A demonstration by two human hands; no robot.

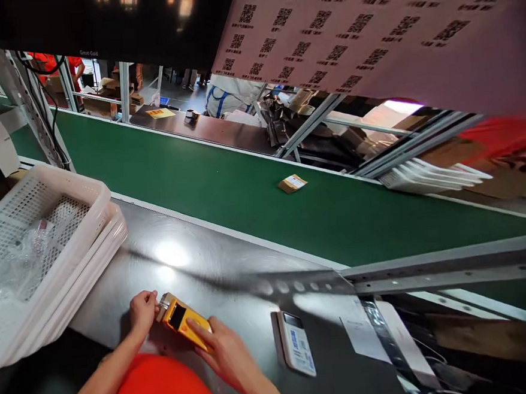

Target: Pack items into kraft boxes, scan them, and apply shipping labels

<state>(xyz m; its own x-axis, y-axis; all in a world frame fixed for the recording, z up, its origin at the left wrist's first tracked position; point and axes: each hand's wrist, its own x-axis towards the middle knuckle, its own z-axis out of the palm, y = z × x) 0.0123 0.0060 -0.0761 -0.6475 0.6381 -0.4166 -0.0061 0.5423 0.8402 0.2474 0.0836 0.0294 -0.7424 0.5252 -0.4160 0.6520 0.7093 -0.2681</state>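
Note:
My right hand (223, 347) is wrapped around the lower part of a yellow handheld device (189, 328), which has a dark window near its top. The device is tilted above the metal table, in front of my body. At its upper end sits a greyish, shiny piece (163, 302). My left hand (143, 310) is closed in a pinch right at that end; what lies between its fingertips is too small to make out. To the right of my right hand a flat white box (296, 343) with a dark panel and blue print rests on the table.
Stacked white plastic baskets (116, 228) stand at the left, the top one holding clear plastic packaging. Beyond the metal table (212, 248) runs a green conveyor belt (189, 166) carrying a small brown packet (293, 183). A metal rail (452, 263) crosses at right; a QR-code sheet (369, 39) hangs above.

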